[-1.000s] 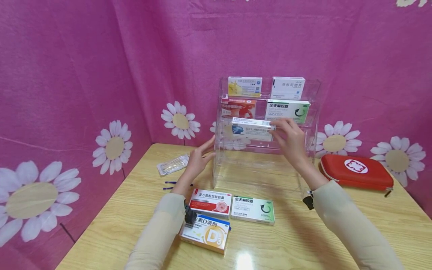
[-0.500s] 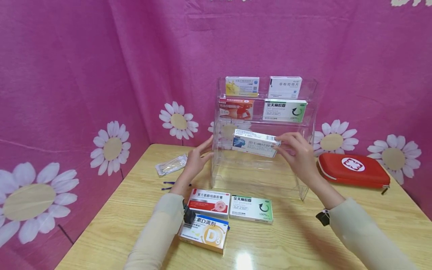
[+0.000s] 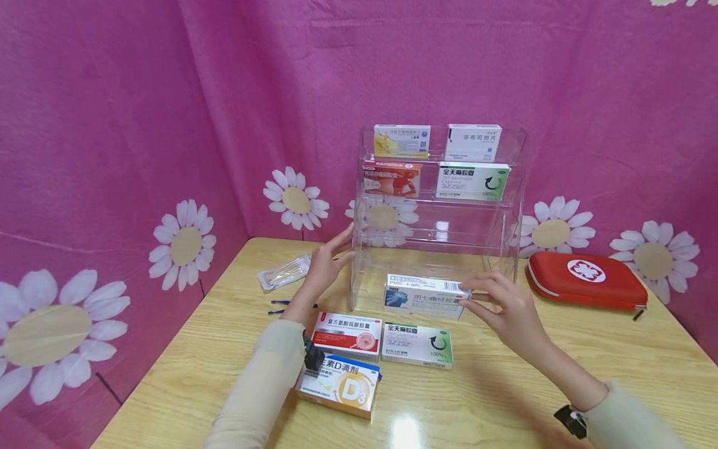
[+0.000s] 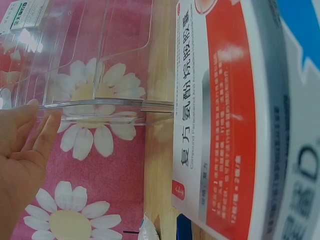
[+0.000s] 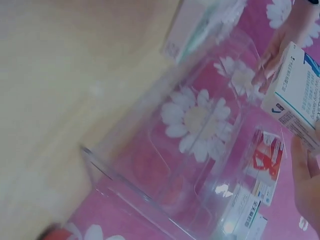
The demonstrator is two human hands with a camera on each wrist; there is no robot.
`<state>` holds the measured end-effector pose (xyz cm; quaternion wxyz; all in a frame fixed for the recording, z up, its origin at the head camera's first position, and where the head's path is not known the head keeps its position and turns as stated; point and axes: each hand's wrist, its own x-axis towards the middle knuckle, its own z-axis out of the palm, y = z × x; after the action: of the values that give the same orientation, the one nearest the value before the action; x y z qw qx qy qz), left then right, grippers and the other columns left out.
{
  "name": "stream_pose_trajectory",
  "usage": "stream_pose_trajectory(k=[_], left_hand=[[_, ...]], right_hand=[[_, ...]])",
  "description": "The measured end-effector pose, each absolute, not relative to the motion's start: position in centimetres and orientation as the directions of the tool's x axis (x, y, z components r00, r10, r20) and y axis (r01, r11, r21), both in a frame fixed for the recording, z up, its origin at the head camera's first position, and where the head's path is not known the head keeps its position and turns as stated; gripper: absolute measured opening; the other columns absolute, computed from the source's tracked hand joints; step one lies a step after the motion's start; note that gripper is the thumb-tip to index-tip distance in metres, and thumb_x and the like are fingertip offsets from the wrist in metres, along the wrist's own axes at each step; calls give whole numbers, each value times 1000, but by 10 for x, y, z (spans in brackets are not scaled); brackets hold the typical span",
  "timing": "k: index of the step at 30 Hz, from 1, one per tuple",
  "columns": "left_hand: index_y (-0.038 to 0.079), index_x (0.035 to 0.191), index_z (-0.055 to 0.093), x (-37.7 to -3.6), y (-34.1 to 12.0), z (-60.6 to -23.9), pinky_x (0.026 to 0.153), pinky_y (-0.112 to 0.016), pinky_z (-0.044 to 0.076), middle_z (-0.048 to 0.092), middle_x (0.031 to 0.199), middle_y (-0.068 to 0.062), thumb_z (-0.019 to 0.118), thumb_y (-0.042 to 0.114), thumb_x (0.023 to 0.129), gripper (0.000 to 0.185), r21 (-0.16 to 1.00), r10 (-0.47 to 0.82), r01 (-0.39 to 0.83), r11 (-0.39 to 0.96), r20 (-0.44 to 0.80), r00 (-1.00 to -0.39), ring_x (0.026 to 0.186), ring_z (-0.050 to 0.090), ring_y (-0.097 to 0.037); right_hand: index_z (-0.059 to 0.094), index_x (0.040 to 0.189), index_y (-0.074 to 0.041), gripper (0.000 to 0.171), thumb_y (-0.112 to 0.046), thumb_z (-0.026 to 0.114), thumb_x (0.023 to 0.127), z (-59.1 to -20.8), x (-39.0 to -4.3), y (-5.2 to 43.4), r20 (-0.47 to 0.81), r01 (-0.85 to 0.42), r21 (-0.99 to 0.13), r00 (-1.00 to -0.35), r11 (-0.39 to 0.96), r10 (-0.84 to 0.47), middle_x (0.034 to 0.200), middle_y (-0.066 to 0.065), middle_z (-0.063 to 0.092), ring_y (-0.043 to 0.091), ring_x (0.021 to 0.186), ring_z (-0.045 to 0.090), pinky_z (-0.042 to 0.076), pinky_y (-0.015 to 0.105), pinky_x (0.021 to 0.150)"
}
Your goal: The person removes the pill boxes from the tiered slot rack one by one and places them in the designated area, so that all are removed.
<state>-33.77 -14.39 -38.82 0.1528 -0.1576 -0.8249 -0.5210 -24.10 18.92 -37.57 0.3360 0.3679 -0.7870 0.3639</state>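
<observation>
On glossy wooden table (image 3: 561,368), right hand (image 3: 505,308) pinches rectangular cardboard box (image 3: 423,295)

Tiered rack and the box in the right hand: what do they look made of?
The tiered rack looks like clear, glossy acrylic or similar hard plastic: the daisy backdrop shows straight through it and its edges catch glints. The white-and-blue box, pinched at its end by the right hand, looks like thin printed cardboard with sharp folded edges and a barcode.

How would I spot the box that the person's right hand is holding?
Find the clear plastic tiered shelf on the wooden table. Just before its foot, the right hand pinches a long white box with a blue picture by its end. Its neighbours lie flat, untouched; only it has a barcode on top.
</observation>
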Motion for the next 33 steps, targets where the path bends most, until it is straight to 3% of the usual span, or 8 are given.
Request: stream_pose_trajectory(k=[5, 13, 22, 33], left_hand=[[14, 146, 46, -338, -144, -388, 100, -37, 54, 58, 138, -15, 64, -1, 91, 60, 811, 99, 415, 412, 413, -905, 120, 63, -32], [14, 146, 46, -338, -143, -387, 100, -37, 54, 58, 138, -15, 64, -1, 90, 61, 803, 101, 418, 425, 417, -903, 120, 63, -31], [14, 147, 45, -336, -144, -387, 101, -39, 53, 57, 139, -16, 62, -2, 91, 61, 817, 105, 406, 409, 400, -911, 122, 62, -32], [14, 147, 45, -337, -144, -387, 101, -39, 53, 57, 139, -16, 62, -3, 91, 60, 815, 104, 407, 411, 402, -910, 122, 62, -32]], right_hand=[[71, 95, -4, 41, 17, 81, 62, -390, -221, 194, 747, -824, -402, -548, 400, -376, 96, 6, 67, -13, 96, 60, 58, 11, 73], [70, 98, -7, 39, 17, 77, 68, -412, -200, 201, 653, -772, -580, -631, 259, -418, 94, 7, 65, -4, 94, 63, 62, 21, 66], [70, 95, -15, 21, -4, 78, 79, -424, -184, 206, 414, -612, -699, -767, 368, -490, 91, 0, 69, -6, 84, 62, 62, 20, 62], [70, 92, -9, 11, -12, 76, 83, -436, -186, 206, 231, -478, -787, -814, 389, -534, 86, 1, 70, -4, 78, 60, 55, 17, 67]])
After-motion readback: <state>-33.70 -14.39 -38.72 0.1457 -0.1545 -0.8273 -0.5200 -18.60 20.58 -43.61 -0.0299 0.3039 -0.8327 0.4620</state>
